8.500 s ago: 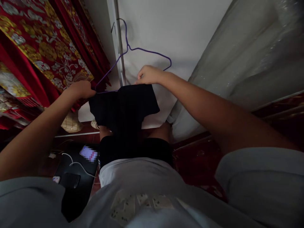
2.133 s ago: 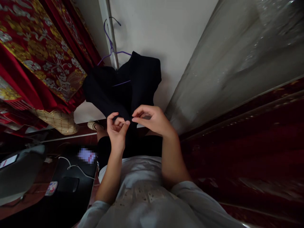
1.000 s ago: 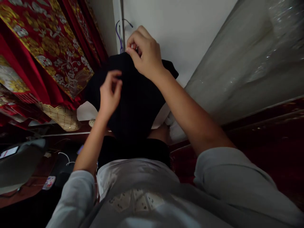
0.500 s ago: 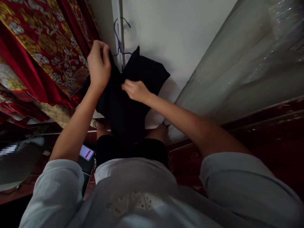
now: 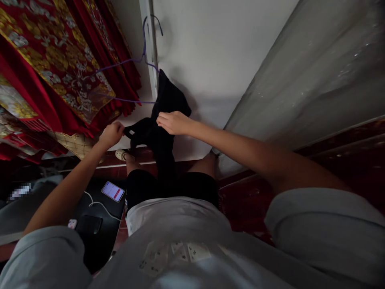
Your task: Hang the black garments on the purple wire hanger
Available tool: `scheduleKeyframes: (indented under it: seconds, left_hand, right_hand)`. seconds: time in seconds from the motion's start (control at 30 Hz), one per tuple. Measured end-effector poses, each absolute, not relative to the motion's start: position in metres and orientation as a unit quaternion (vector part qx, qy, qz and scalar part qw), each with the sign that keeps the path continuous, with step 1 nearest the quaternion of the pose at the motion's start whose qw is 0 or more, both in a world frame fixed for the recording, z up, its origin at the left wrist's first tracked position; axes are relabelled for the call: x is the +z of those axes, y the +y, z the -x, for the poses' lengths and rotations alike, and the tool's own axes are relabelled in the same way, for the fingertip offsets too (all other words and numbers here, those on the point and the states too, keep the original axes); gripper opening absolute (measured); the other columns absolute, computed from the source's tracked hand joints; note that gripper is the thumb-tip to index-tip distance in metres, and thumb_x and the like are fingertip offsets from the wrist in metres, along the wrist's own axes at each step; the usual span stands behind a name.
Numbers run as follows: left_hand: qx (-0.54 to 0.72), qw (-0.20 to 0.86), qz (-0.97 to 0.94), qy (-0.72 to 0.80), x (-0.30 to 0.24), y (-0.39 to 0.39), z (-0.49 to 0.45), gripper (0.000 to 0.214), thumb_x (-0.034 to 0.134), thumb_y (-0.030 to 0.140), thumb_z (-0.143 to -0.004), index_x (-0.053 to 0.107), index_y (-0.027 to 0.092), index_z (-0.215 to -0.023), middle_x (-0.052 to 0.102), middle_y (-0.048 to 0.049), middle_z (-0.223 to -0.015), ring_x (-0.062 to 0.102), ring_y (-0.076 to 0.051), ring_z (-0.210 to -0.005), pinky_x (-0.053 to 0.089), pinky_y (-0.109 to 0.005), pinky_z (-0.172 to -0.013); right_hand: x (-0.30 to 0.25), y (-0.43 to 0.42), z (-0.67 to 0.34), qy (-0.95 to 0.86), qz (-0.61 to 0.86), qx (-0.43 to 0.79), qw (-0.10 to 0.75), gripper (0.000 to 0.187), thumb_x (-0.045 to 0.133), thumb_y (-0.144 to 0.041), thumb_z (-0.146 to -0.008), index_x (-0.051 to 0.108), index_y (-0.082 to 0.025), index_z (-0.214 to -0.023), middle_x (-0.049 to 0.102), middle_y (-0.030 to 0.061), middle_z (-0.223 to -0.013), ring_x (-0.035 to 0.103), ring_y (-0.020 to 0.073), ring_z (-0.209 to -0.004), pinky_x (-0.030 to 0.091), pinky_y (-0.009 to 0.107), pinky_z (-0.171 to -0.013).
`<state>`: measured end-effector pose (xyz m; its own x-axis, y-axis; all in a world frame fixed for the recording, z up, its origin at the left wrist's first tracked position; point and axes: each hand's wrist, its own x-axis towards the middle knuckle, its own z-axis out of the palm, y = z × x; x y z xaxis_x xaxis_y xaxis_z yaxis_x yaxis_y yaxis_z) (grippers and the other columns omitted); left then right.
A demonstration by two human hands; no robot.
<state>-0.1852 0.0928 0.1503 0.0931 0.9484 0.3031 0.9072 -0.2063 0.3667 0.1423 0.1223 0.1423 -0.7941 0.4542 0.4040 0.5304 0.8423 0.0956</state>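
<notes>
A black garment (image 5: 164, 140) hangs from the right shoulder of a purple wire hanger (image 5: 129, 61), while the hanger's left arm is bare. My left hand (image 5: 112, 133) is closed on an edge of the cloth and draws it out to the left. Below the hanger's lower bar, my right hand (image 5: 173, 122) pinches the garment near its middle. Folds hide what kind of garment it is. The hanger's hook is by a narrow pale vertical strip (image 5: 153, 48) on the wall.
Red and gold embroidered cloth (image 5: 75, 72) hangs at the left. Plastic-like grey sheeting (image 5: 285, 80) covers a surface at the right. Below left, a lit phone (image 5: 113, 191), a white cable (image 5: 100, 203) and a dark flat object (image 5: 92, 224) lie on a black surface (image 5: 99, 249).
My left hand has moved down and left, pulling the garment off the hanger's left side. More of the purple wire shows now. My right hand keeps its grip, slightly lower.
</notes>
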Motion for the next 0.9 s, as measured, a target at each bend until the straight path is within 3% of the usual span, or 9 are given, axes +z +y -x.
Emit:
scheduleKeyframes:
  seconds: [0.1, 0.23, 0.27, 0.37, 0.5, 0.57, 0.7, 0.77, 0.9]
  left_hand:
    - [0.414, 0.077, -0.75, 0.51, 0.171, 0.099, 0.149, 0.033, 0.052, 0.044, -0.104, 0.06, 0.02, -0.084, 0.063, -0.0031, -0.076, 0.067, -0.02, -0.082, 0.054, -0.033, -0.082]
    - [0.498, 0.097, -0.767, 0.392, 0.206, 0.092, 0.092, 0.038, 0.051, 0.054, -0.105, 0.063, 0.02, -0.093, 0.064, -0.0054, -0.088, 0.069, -0.024, -0.098, 0.057, -0.038, -0.087]
    - [0.5, 0.087, -0.773, 0.381, 0.211, 0.088, 0.08, 0.038, 0.053, 0.055, -0.104, 0.064, 0.02, -0.093, 0.064, -0.0064, -0.092, 0.068, -0.026, -0.105, 0.057, -0.04, -0.09]
    - [0.495, 0.092, -0.783, 0.366, 0.213, 0.075, 0.06, 0.04, 0.056, 0.06, -0.101, 0.066, 0.021, -0.099, 0.067, -0.0094, -0.113, 0.062, -0.029, -0.122, 0.054, -0.043, -0.101]
    - [0.366, 0.335, -0.777, 0.387, 0.185, 0.059, 0.065, 0.066, 0.018, 0.066, -0.108, 0.066, 0.02, -0.115, 0.073, -0.011, -0.115, 0.068, -0.026, -0.116, 0.057, -0.04, -0.095]
    - [0.224, 0.427, -0.771, 0.416, 0.168, 0.049, 0.078, 0.07, 0.02, 0.068, -0.106, 0.068, 0.018, -0.112, 0.076, -0.0115, -0.107, 0.071, -0.027, -0.106, 0.058, -0.038, -0.087]
    - [0.044, 0.334, -0.821, 0.462, 0.154, 0.035, 0.111, 0.047, 0.06, 0.061, -0.092, 0.072, 0.015, -0.098, 0.077, -0.0094, -0.094, 0.071, -0.026, -0.086, 0.054, -0.034, -0.075]
    - [0.055, 0.264, -0.842, 0.467, 0.161, 0.032, 0.125, 0.04, 0.062, 0.054, -0.092, 0.071, 0.015, -0.095, 0.076, -0.0073, -0.09, 0.069, -0.023, -0.08, 0.051, -0.032, -0.072]
    - [0.086, 0.249, -0.827, 0.497, 0.185, 0.032, 0.144, 0.038, 0.057, 0.051, -0.096, 0.066, 0.017, -0.082, 0.069, -0.0048, -0.076, 0.063, -0.02, -0.069, 0.048, -0.032, -0.065]
  right_hand:
    - [0.139, 0.123, -0.14, -0.935, 0.299, 0.015, 0.192, 0.019, 0.05, -0.021, -0.099, 0.063, -0.013, -0.111, 0.066, 0.015, -0.116, 0.063, 0.0244, -0.091, 0.047, 0.038, -0.078]
    - [0.147, 0.114, -0.127, -0.865, 0.267, 0.327, 0.27, 0.053, 0.078, -0.025, -0.076, 0.058, -0.018, -0.125, 0.066, 0.013, -0.126, 0.064, 0.0272, -0.108, 0.054, 0.043, -0.095]
    - [0.153, 0.109, -0.122, -0.832, 0.248, 0.405, 0.288, 0.053, 0.081, -0.029, -0.074, 0.059, -0.019, -0.122, 0.068, 0.0116, -0.124, 0.064, 0.0274, -0.108, 0.055, 0.043, -0.096]
    - [0.173, 0.091, -0.108, -0.712, 0.245, 0.56, 0.346, 0.021, 0.073, -0.035, -0.079, 0.064, -0.019, -0.091, 0.069, 0.006, -0.091, 0.065, 0.0228, -0.083, 0.057, 0.041, -0.081]
    - [0.2, 0.088, -0.108, -0.655, 0.317, 0.572, 0.379, 0.015, 0.062, -0.024, -0.078, 0.056, -0.019, -0.066, 0.055, 0.002, -0.064, 0.051, 0.0154, -0.057, 0.05, 0.032, -0.058]
    - [0.208, 0.103, -0.117, -0.669, 0.349, 0.519, 0.402, 0.014, 0.062, -0.017, -0.076, 0.055, -0.019, -0.065, 0.052, 0.001, -0.062, 0.051, 0.0151, -0.058, 0.051, 0.031, -0.059]
    - [0.207, 0.148, -0.134, -0.691, 0.375, 0.393, 0.477, 0.013, 0.064, -0.008, -0.076, 0.06, -0.02, -0.072, 0.057, -0.0007, -0.069, 0.059, 0.0157, -0.074, 0.057, 0.029, -0.075]
    - [0.199, 0.166, -0.135, -0.656, 0.391, 0.411, 0.498, 0.012, 0.065, -0.009, -0.08, 0.063, -0.02, -0.084, 0.064, 0.0002, -0.081, 0.063, 0.0153, -0.082, 0.057, 0.028, -0.079]
    - [0.179, 0.183, -0.124, -0.563, 0.463, 0.499, 0.468, 0.004, 0.064, -0.021, -0.091, 0.063, -0.021, -0.095, 0.07, 0.0032, -0.091, 0.066, 0.0158, -0.08, 0.058, 0.031, -0.075]
